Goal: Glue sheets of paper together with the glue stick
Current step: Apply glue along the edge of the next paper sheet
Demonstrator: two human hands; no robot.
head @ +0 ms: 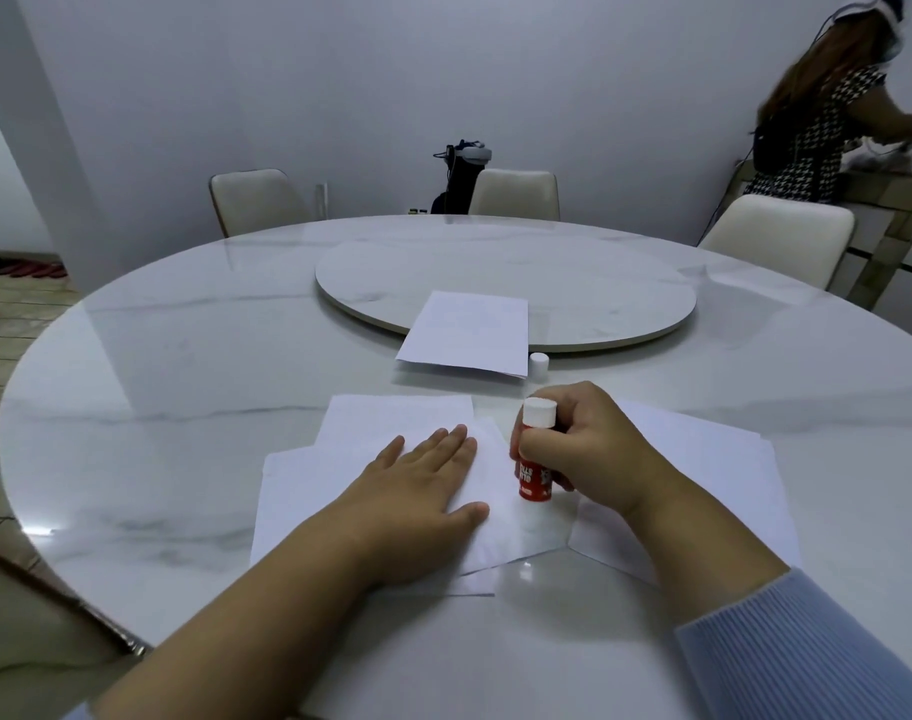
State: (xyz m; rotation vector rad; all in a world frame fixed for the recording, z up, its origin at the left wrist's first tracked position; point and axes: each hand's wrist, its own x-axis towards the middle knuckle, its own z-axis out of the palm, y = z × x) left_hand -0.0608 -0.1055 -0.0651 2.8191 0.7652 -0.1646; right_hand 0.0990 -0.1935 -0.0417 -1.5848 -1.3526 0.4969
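Left hand: my left hand (417, 480) lies palm down on the white sheet of paper (500, 532) in front of me, its fingers (454, 439) stretched out flat and together, gripping nothing.
Right hand: my right hand (584, 444) is curled around the red glue stick with a white end (536, 459); the fingers are wrapped tight about its middle.
Glue stick: it stands nearly upright, white end up, its lower end touching the sheet just right of my left thumb.
Sheets near me: the pressed sheet lies on top of other overlapping white sheets (371, 423), which fan out to the left and behind it; another white sheet (703, 459) runs under my right wrist.
Far sheet: a separate white sheet (467, 332) rests partly on the round marble turntable (599, 283), well apart from my hands.
Cap: a small white cap (538, 365) stands on the desk just beside that far sheet's right corner.
Desk: round, white marble-patterned, glossy desk (184, 407).
Sleeve: a light blue ribbed sleeve (807, 652) covers my right forearm.
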